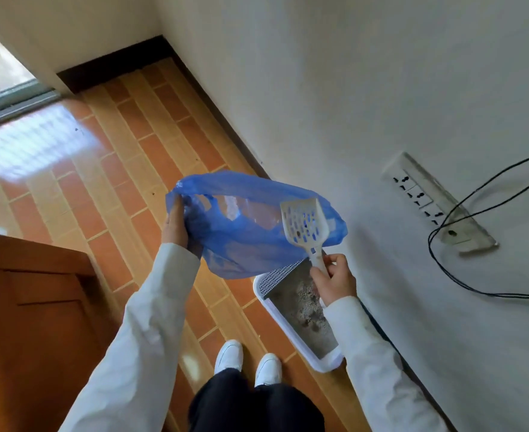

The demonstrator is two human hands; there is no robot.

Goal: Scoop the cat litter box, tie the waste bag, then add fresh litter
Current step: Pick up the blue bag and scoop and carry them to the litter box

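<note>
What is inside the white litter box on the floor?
The litter box holds grey litter with darker clumps, and a perforated white panel at its far end. The right hand and sleeve cover its wall-side edge.

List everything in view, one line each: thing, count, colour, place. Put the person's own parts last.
waste bag: one, blue, held up over the floor
scoop: one, white, slotted, in front of the bag
litter box: one, white, on the floor by the wall, holds grey litter
socket strip: one, white, on the wall
cable: black, looped at the strip
cabinet: one, brown wood, left
shoes: two, white
left hand: grips the bag's edge
right hand: holds the scoop's handle
</note>
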